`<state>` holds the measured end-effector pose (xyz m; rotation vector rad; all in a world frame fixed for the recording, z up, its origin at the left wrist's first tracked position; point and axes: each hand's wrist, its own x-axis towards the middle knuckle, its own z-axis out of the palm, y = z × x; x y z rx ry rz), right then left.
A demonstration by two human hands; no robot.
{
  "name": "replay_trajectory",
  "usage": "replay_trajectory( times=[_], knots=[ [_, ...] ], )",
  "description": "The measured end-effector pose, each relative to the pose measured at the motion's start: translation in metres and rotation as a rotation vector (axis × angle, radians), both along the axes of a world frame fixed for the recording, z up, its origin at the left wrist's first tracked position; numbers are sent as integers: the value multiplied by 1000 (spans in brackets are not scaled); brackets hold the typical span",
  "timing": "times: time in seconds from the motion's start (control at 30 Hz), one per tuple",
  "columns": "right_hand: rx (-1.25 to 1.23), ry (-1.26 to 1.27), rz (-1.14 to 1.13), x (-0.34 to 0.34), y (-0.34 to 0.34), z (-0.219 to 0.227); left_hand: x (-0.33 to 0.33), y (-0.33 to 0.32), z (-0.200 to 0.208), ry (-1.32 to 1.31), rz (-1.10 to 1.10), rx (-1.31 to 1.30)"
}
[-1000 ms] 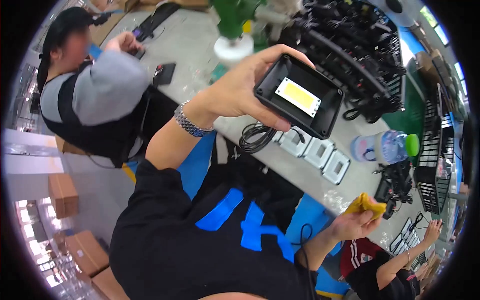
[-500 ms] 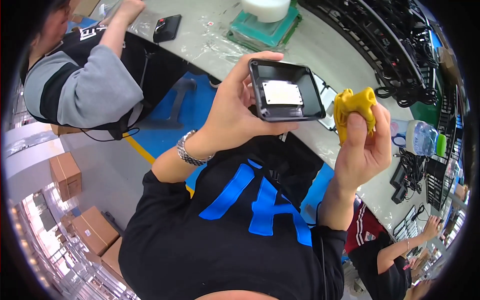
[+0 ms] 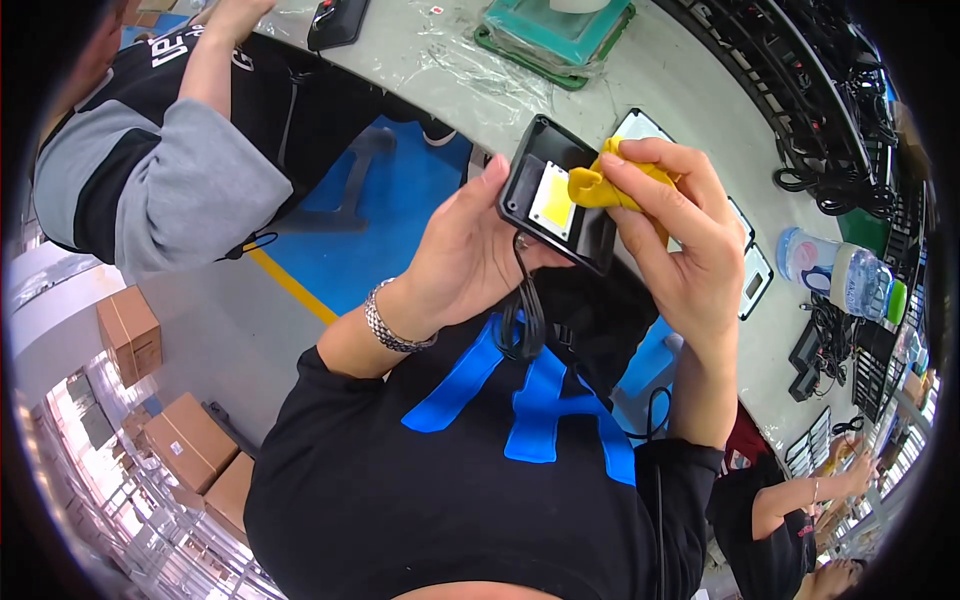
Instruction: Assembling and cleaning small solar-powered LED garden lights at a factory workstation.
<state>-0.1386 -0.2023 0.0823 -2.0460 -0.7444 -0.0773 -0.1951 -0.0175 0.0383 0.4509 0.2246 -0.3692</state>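
My left hand (image 3: 455,245) is closed on a black lamp housing (image 3: 516,192), gripping it from the left and below. The open box is tilted, and inside it shows a flat white plate (image 3: 550,212) with a yellow middle and small screws at its corners. A black cable (image 3: 527,325) hangs in a loop under the housing. My right hand (image 3: 690,215) pinches a bunched yellow cloth (image 3: 598,188). The cloth reaches into the housing beside the plate; whether it touches the plate I cannot tell.
On the grey table (image 3: 450,80) lie white-and-black flat frames (image 3: 755,278), partly behind my right hand. A green tray (image 3: 555,40) stands at the back, a water bottle (image 3: 845,275) at the right. Black racks with cables (image 3: 780,80) line the far edge. Co-workers sit to my left (image 3: 170,190) and right (image 3: 790,515).
My right hand has brought the yellow cloth leftward into the housing. My left hand has turned and tilted the housing, and its cable now hangs in view.
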Motion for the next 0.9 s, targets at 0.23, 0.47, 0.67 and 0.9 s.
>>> replay_trajectory(
  times=[0.23, 0.47, 0.67, 0.9],
  knots=[
    [-90, -93, 168, 0, -1, 3, -11, -6, -2, -38, -187, -97],
    [-97, 24, 294, -7, -5, 4, -11, -14, -28, -56, -35, 14],
    [-192, 72, 163, -10, 0, -7, -15, -22, -32, -79, -25, -75],
    [-154, -141, 76, -9, 7, -13, -13, -15, -22, -213, -100, -54]
  ],
)
